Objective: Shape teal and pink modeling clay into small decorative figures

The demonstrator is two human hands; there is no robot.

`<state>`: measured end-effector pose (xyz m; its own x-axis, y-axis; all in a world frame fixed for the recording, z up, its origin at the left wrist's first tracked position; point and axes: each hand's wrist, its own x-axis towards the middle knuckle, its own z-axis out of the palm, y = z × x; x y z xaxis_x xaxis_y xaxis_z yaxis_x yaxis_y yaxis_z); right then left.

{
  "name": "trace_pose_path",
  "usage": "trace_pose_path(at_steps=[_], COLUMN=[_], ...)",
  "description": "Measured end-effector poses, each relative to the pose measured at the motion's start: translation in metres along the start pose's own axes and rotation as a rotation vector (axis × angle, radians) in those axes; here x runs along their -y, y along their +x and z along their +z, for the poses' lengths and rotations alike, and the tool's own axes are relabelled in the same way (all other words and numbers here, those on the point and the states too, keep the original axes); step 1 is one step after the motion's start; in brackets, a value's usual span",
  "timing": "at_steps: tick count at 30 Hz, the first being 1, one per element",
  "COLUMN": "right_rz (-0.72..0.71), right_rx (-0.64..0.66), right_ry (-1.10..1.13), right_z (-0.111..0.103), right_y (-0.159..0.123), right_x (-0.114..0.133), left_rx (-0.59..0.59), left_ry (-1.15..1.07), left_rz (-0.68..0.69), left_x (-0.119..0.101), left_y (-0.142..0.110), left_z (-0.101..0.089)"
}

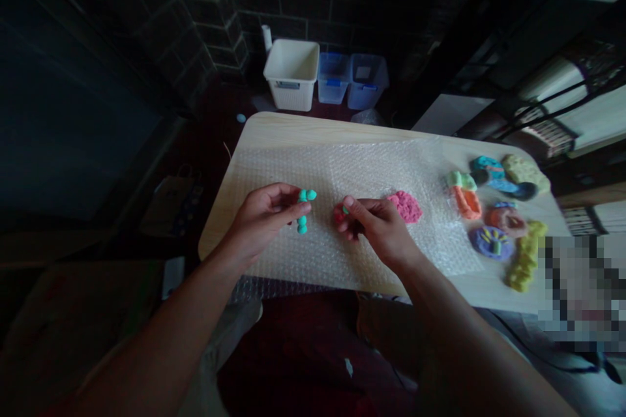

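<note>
My left hand [267, 215] pinches a mint-green string of small clay balls [302, 224], bent at its upper end, above the bubble wrap. To its right my right hand [374, 221] is closed, thumb against fingers. A small bit of green shows beside the thumb, and something red [338, 214] sits at the fingertips; their full shape is hidden. Just beyond the right hand a bumpy pink clay lump [407, 206] lies on the bubble wrap [317, 260]. The two hands are apart from each other.
Several coloured clay pieces lie on the right of the wooden table [293, 125], among them a purple disc [482, 242], an orange-and-green piece [467, 202] and a yellow-green strip [525, 260]. Behind the table stand a white bin [293, 91] and two blue bins [334, 81].
</note>
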<state>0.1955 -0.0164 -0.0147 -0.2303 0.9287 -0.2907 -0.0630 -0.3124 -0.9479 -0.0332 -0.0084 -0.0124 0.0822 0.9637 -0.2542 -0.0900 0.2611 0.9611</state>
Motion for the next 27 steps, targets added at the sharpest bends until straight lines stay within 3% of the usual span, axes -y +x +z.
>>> trace_pose_path(at_steps=[3, 8, 18, 23, 27], right_rz=[-0.049, 0.000, 0.012, -0.057, -0.006], right_rx=[-0.032, -0.055, 0.014, -0.051, -0.059], right_ry=[0.038, 0.156, 0.093, 0.063, 0.134], right_z=[-0.0006, -0.0010, -0.0006, -0.0013, -0.0025], right_y=[0.0007, 0.0020, 0.0007, -0.0002, 0.0010], right_x=[-0.0006, -0.0046, -0.0014, 0.0003, -0.0018], left_rx=[0.006, 0.020, 0.006, 0.012, 0.016], left_ry=[0.003, 0.013, 0.011, 0.015, 0.004], left_rz=[-0.001, -0.003, 0.009, 0.008, 0.015], left_x=[-0.0007, -0.0024, -0.0016, -0.0013, -0.0006], left_y=[-0.0003, -0.0011, -0.0002, 0.0000, 0.0006], left_z=[0.0000, 0.0000, 0.0005, -0.0001, -0.0008])
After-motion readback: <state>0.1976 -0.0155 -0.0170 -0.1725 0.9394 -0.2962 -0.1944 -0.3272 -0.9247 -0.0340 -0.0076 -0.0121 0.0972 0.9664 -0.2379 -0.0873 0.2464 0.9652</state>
